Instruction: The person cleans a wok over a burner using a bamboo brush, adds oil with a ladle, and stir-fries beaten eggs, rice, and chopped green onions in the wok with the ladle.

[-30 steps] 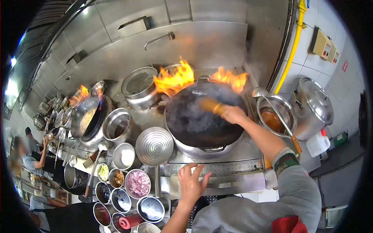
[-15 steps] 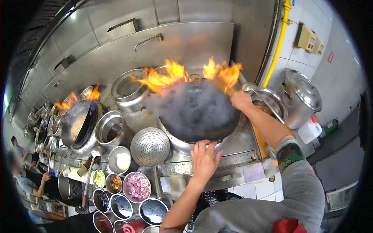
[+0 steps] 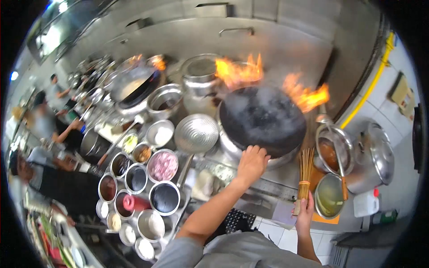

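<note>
A large black wok (image 3: 263,123) sits on the burner, smoke rising from it and flames (image 3: 306,94) leaping behind its far rim. My left hand (image 3: 254,164) is closed on the near rim of the wok, its fingertips hidden by the knuckles. To the right of the burner, my right hand (image 3: 304,212) grips the lower end of a bamboo wok brush (image 3: 306,169), whose bristles point up and away from me. Left of the wok lies a perforated strainer (image 3: 196,133) with its long handle toward me.
Ingredient pots stand at left, one with chopped pink onion (image 3: 162,166), near a red squeeze bottle (image 3: 136,203). At right are a bowl of yellowish liquid (image 3: 330,196), a ladle (image 3: 337,156) and a lidded pot (image 3: 375,152). Co-workers (image 3: 62,129) stand at far left.
My right hand has come from the flames at the wok's far right down to the counter's near side, holding the brush. My left hand has closed on the wok's rim. The view has turned left.
</note>
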`<action>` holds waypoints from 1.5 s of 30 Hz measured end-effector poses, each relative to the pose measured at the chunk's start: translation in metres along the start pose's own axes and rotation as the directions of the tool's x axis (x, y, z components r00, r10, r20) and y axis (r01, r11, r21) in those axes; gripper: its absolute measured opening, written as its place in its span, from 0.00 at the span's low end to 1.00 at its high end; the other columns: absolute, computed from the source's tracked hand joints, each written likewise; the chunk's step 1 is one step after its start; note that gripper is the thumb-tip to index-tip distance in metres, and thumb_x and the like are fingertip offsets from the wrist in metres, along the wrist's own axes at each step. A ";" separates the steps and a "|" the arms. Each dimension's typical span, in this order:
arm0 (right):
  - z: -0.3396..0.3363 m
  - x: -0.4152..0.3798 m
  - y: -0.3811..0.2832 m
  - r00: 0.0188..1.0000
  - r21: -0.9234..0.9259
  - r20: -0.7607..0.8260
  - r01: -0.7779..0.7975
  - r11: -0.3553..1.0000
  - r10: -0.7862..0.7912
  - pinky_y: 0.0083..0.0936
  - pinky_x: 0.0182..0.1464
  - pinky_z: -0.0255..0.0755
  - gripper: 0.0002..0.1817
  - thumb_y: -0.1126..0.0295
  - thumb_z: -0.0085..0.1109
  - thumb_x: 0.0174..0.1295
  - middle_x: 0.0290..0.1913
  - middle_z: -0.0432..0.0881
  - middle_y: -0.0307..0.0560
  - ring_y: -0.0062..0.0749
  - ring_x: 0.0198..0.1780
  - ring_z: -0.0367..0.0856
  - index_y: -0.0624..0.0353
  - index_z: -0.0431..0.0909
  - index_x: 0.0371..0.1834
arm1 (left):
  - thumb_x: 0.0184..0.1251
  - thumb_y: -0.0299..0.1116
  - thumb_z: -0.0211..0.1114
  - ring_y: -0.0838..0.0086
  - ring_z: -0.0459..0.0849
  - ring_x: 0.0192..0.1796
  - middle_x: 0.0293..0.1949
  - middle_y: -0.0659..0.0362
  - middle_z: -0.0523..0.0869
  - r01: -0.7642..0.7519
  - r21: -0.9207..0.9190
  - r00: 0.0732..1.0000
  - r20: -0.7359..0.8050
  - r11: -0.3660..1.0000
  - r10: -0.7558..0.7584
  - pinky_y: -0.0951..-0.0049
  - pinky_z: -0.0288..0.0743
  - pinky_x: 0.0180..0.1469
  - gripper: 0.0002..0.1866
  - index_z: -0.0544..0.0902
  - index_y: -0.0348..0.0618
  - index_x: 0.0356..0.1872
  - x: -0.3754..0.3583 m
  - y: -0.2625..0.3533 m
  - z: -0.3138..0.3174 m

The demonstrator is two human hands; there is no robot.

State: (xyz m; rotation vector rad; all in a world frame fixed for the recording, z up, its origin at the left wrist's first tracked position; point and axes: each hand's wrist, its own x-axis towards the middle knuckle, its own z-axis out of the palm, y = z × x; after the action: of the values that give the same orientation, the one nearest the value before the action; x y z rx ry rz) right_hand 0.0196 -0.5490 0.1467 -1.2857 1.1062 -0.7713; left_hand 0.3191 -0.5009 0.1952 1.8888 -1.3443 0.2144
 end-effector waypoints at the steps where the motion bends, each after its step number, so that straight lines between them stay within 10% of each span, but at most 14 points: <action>1: -0.006 0.006 0.011 0.999 -0.035 0.001 -0.043 0.998 0.043 0.23 0.21 0.73 0.32 0.60 0.51 0.76 0.42 0.81 0.50 0.26 0.25 0.78 0.49 0.53 0.80 | 0.64 0.36 0.67 0.55 0.77 0.44 0.34 0.54 0.79 0.005 0.017 1.000 0.001 1.000 -0.005 0.56 0.71 0.46 0.08 0.81 0.43 0.34 0.000 0.002 0.000; 4: -0.011 0.041 0.018 0.997 -0.258 0.074 0.002 0.966 0.017 0.30 0.34 0.81 0.33 0.64 0.53 0.74 0.48 0.81 0.54 0.36 0.34 0.83 0.52 0.54 0.80 | 0.64 0.37 0.68 0.52 0.77 0.57 0.48 0.50 0.81 0.076 0.045 0.992 0.097 0.996 -0.080 0.55 0.72 0.57 0.16 0.82 0.41 0.49 -0.006 0.016 -0.016; 8: -0.005 0.047 -0.015 0.903 -0.755 0.276 0.415 0.508 -0.329 0.45 0.71 0.62 0.36 0.69 0.61 0.65 0.65 0.71 0.66 0.59 0.69 0.69 0.54 0.60 0.77 | 0.63 0.40 0.71 0.44 0.69 0.71 0.64 0.43 0.75 0.021 0.166 0.995 0.095 0.986 -0.037 0.51 0.65 0.69 0.29 0.76 0.41 0.64 -0.036 0.045 -0.055; 17: 0.098 -0.030 -0.052 0.622 -0.258 0.777 0.455 0.852 -0.097 0.41 0.68 0.67 0.30 0.66 0.66 0.61 0.64 0.74 0.60 0.54 0.65 0.74 0.60 0.72 0.66 | 0.59 0.32 0.75 0.48 0.80 0.60 0.58 0.44 0.81 0.447 0.105 0.893 0.004 0.888 -0.450 0.57 0.74 0.62 0.24 0.81 0.37 0.57 -0.211 0.082 -0.163; 20: 0.128 -0.034 -0.039 0.459 -0.105 0.836 0.671 0.734 -0.300 0.40 0.66 0.68 0.24 0.69 0.66 0.60 0.59 0.77 0.58 0.52 0.62 0.75 0.61 0.77 0.60 | 0.61 0.32 0.73 0.46 0.80 0.58 0.55 0.42 0.82 0.662 0.020 0.749 -0.062 0.749 -0.660 0.57 0.74 0.61 0.23 0.81 0.35 0.56 -0.294 0.087 -0.194; 24: 0.182 0.035 -0.102 0.433 -0.339 0.351 0.885 0.318 -0.830 0.43 0.59 0.71 0.19 0.65 0.62 0.63 0.53 0.79 0.59 0.56 0.57 0.76 0.61 0.78 0.55 | 0.65 0.30 0.70 0.48 0.82 0.55 0.51 0.44 0.84 0.871 0.012 0.481 -0.221 0.491 -0.848 0.59 0.75 0.57 0.18 0.81 0.35 0.53 -0.402 0.110 -0.232; 26: 0.206 0.064 -0.100 0.585 -0.514 0.423 0.784 0.348 -0.692 0.45 0.55 0.73 0.18 0.60 0.60 0.66 0.50 0.81 0.58 0.56 0.54 0.79 0.59 0.79 0.53 | 0.65 0.30 0.69 0.50 0.83 0.53 0.50 0.45 0.84 0.895 0.003 0.429 -0.284 0.447 -0.857 0.60 0.76 0.54 0.17 0.81 0.35 0.53 -0.456 0.116 -0.242; 32: 0.211 0.072 -0.094 0.640 -0.655 0.521 0.724 0.216 -0.565 0.49 0.49 0.74 0.14 0.59 0.57 0.68 0.38 0.86 0.59 0.57 0.45 0.84 0.58 0.81 0.43 | 0.67 0.32 0.68 0.62 0.85 0.52 0.53 0.48 0.85 0.962 -0.095 0.231 -0.224 0.257 -0.947 0.67 0.79 0.51 0.19 0.81 0.34 0.56 -0.520 0.132 -0.274; 40: 0.198 0.070 -0.115 0.626 -0.631 0.553 0.746 0.215 -0.550 0.49 0.50 0.74 0.13 0.60 0.58 0.67 0.40 0.86 0.58 0.58 0.47 0.83 0.59 0.83 0.40 | 0.65 0.31 0.69 0.54 0.84 0.49 0.48 0.46 0.85 0.894 0.006 0.441 -0.199 0.449 -0.875 0.62 0.77 0.50 0.18 0.81 0.35 0.54 -0.541 0.107 -0.304; 42: 0.196 0.065 -0.121 0.630 -0.618 0.556 0.750 0.237 -0.542 0.47 0.53 0.74 0.15 0.58 0.60 0.65 0.45 0.85 0.60 0.56 0.51 0.82 0.58 0.84 0.45 | 0.65 0.31 0.70 0.53 0.84 0.49 0.48 0.46 0.85 0.895 0.024 0.438 -0.242 0.446 -0.866 0.62 0.77 0.50 0.18 0.81 0.36 0.53 -0.535 0.108 -0.310; 43: 0.197 0.075 -0.115 0.568 -0.617 0.570 0.773 0.147 -0.594 0.46 0.54 0.75 0.16 0.57 0.61 0.65 0.47 0.85 0.61 0.56 0.52 0.82 0.58 0.84 0.46 | 0.65 0.32 0.70 0.52 0.84 0.51 0.48 0.46 0.85 0.953 -0.043 0.286 -0.214 0.301 -0.934 0.60 0.76 0.52 0.18 0.81 0.36 0.53 -0.517 0.119 -0.318; 45: 0.198 0.068 -0.125 0.583 -0.619 0.582 0.770 0.157 -0.567 0.44 0.55 0.75 0.17 0.58 0.61 0.66 0.45 0.84 0.59 0.54 0.52 0.82 0.58 0.84 0.49 | 0.65 0.31 0.70 0.56 0.84 0.44 0.48 0.47 0.86 0.907 0.033 0.402 -0.358 0.419 -0.842 0.65 0.76 0.45 0.18 0.82 0.36 0.54 -0.536 0.122 -0.306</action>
State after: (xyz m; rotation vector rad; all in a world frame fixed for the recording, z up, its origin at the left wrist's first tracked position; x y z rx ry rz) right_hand 0.2434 -0.5643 0.2421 -2.8145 0.6145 -0.6840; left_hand 0.0777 0.0798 0.1693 2.3894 0.0498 0.0742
